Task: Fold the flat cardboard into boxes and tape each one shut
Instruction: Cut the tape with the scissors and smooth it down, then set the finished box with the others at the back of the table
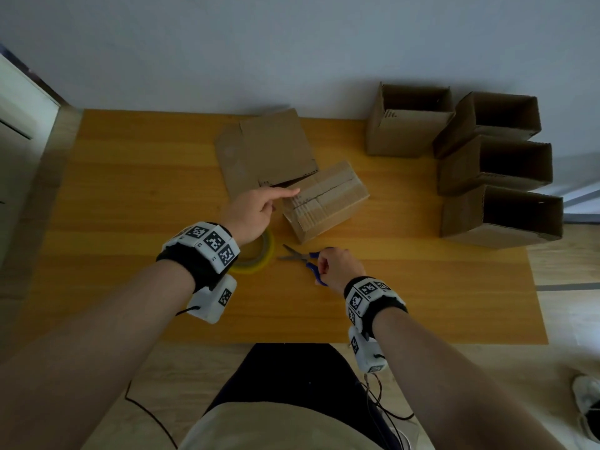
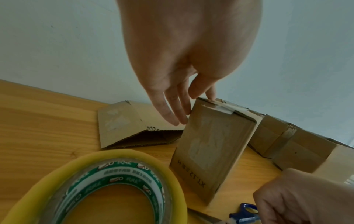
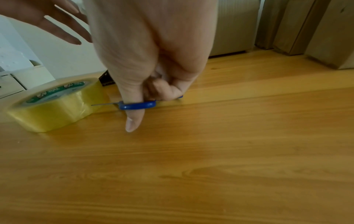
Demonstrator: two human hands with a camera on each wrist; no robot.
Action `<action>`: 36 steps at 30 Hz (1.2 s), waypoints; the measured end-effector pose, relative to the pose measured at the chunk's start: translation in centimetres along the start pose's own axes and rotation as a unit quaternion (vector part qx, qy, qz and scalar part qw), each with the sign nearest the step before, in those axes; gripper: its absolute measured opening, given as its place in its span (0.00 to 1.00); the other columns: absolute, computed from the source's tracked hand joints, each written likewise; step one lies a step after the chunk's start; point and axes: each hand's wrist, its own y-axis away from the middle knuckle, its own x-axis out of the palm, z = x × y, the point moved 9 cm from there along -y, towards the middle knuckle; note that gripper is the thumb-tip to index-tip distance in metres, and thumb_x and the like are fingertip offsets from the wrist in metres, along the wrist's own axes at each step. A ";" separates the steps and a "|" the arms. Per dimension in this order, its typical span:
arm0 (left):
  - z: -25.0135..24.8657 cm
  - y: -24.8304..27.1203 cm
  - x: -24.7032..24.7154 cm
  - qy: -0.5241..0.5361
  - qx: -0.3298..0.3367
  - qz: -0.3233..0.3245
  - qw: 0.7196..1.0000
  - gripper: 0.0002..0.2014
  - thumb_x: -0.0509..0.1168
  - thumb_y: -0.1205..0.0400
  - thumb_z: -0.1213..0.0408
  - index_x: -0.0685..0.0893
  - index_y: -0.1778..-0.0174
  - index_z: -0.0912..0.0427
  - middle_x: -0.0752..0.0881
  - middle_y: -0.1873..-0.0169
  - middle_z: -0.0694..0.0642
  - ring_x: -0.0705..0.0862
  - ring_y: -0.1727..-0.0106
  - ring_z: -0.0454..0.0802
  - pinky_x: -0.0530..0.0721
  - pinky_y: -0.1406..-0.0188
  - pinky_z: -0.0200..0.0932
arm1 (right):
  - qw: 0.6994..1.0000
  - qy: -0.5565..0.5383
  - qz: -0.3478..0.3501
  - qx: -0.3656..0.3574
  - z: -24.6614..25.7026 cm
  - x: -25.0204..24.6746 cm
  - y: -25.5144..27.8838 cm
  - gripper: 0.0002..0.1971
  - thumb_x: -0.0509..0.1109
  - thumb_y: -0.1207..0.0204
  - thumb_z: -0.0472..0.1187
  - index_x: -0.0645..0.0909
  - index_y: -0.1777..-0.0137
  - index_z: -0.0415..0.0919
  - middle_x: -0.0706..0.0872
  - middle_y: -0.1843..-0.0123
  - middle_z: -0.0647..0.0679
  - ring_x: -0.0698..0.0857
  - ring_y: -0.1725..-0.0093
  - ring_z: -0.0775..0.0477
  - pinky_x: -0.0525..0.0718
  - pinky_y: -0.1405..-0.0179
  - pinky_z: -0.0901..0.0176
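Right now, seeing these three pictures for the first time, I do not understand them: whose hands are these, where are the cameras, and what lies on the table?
A person wears three cameras: one on the head, one on each wrist. On the yellow wooden table stand a closed brown cardboard box, flat brown cardboard, a yellowish roll of clear tape and four open boxes. The left hand touches the closed box with straight fingers. The right hand grips blue-handled scissors, thumb through one loop.

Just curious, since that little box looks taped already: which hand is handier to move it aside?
Probably the left hand: its fingers already touch the taped box, while the right hand grips the scissors.
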 end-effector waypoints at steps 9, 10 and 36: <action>-0.2 0.1 0.0 -0.003 0.007 -0.001 1.000 0.23 0.52 0.14 0.72 0.75 0.30 0.43 0.83 0.61 0.47 0.66 0.81 0.43 0.66 0.83 0.33 | 0.999 -0.035 0.013 -0.029 0.1 0.9 -0.2 0.06 0.69 0.25 0.32 0.79 0.59 0.42 0.85 0.57 0.46 0.84 0.54 0.45 0.86 0.56 0.53; -0.3 0.1 0.0 -0.002 0.010 -0.006 1.000 0.22 0.52 0.14 0.71 0.76 0.30 0.43 0.82 0.66 0.47 0.66 0.80 0.45 0.65 0.83 0.34 | 0.999 -0.044 0.010 -0.026 0.0 0.8 -0.2 0.05 0.69 0.25 0.32 0.79 0.58 0.42 0.85 0.56 0.45 0.84 0.54 0.45 0.86 0.57 0.53; -2.7 -2.0 1.2 -0.102 0.063 0.014 0.993 0.33 0.67 0.23 0.71 0.66 0.23 0.47 0.46 0.17 0.47 0.45 0.17 0.49 0.54 0.21 0.50 | 0.906 -0.047 -0.415 -0.072 1.7 -13.6 5.1 0.15 0.64 0.21 0.41 0.76 0.36 0.36 0.79 0.38 0.42 0.78 0.39 0.44 0.79 0.40 0.51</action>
